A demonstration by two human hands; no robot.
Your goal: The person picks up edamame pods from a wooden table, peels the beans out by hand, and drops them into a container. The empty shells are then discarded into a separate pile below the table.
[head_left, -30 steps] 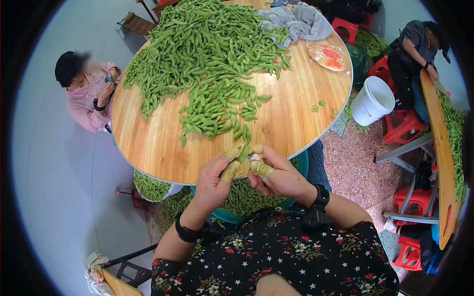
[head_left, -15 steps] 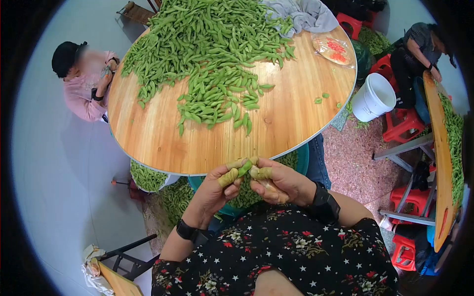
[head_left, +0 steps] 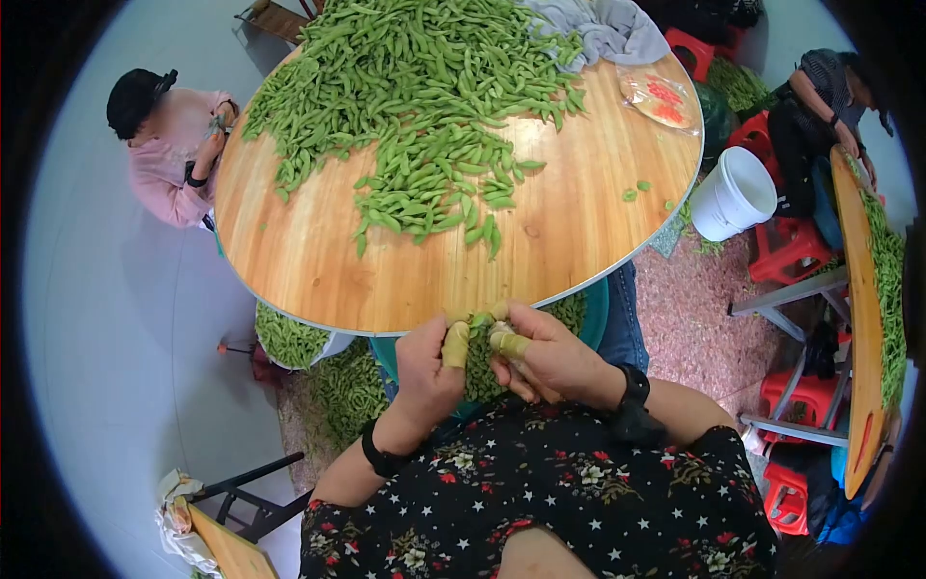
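Just below the table's front edge, my two hands meet around a small green soybean pod (head_left: 479, 320). My left hand (head_left: 427, 367) is closed in a pinch at the pod's left end, its thumb in a yellowish cover. From the other side my right hand (head_left: 552, 355) is closed too, with a similar cover on its thumb and its fingertips at the pod's right end. Its lower fingers curl inward, and what lies in that palm is not clear. Beyond them, a large heap of green pods (head_left: 415, 87) covers the far part of the round wooden table (head_left: 318, 275).
Below my hands sits a teal tub (head_left: 596, 318) with pods. A sack of pods (head_left: 289, 338) stands to its left. A white bucket (head_left: 733, 198) is at the right. One person (head_left: 174, 164) sits at the left, another (head_left: 820, 106) at the far right. A grey cloth (head_left: 617, 34) lies on the table.
My left hand has turned so its back faces up, and its thumb now points forward. Less of the pod shows between my hands. The view has shifted slightly.
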